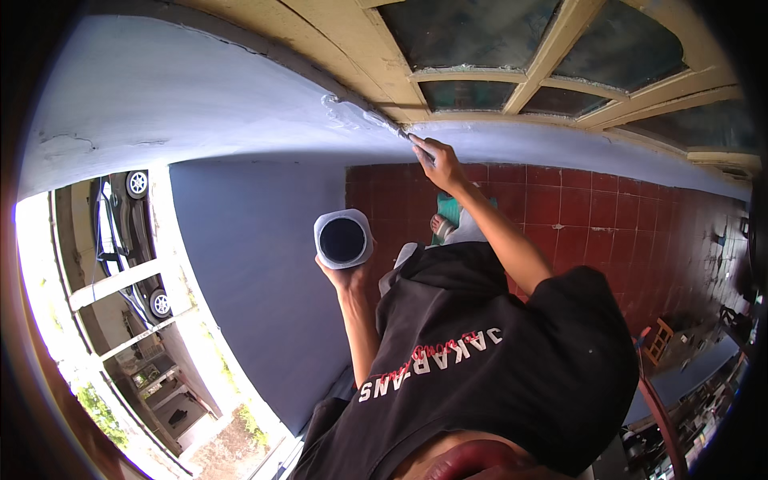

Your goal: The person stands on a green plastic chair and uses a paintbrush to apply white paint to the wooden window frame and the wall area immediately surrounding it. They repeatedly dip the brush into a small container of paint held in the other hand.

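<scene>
Brush-like tool (404,133) is right up by the edge of the tan window frame (472,77), right hand (438,160) wrapped around its handle, tip too small to make out. Left hand (344,277) is gripping a whitish tub (322,222) with a dark round inside, well out from the frame. Pale wall (200,96) next to the frame has a whitish smear (346,114) just beside it, red floor tiles (552,200) way below the frame.

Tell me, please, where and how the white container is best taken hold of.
I would grip the white container around its outer wall, coming from the person's near side, as the left hand does. Its open mouth faces the camera, so this likely keeps fingers clear of the opening.
</scene>
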The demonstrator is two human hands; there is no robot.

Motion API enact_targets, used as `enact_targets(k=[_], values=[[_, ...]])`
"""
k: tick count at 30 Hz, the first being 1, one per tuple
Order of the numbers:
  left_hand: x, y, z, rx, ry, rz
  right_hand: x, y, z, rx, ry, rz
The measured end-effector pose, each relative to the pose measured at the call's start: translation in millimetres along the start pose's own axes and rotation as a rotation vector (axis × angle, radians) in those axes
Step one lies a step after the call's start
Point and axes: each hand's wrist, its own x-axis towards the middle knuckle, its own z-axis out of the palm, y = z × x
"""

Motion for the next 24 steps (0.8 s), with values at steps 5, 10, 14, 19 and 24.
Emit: enact_targets(k=[5,10,14,19,24], values=[[-4,0,9,-0.015,0.077,-0.031,-35,116,53,-0.210,0.061,0.056],[-23,-1,18,0.065,0.034,-0.018,-50,123,55,-0.259,0.034,0.209],[-25,-3,17,0.115,0.038,0.007,-20,102,54,-0.258,0.058,0.148],[-25,-4,21,0.073,0.071,-0.009,-2,44,40,-0.119,0.077,-0.032],[-26,-5,18,0.065,0.045,-0.024,-25,35,35,-0.084,0.076,-0.065]])
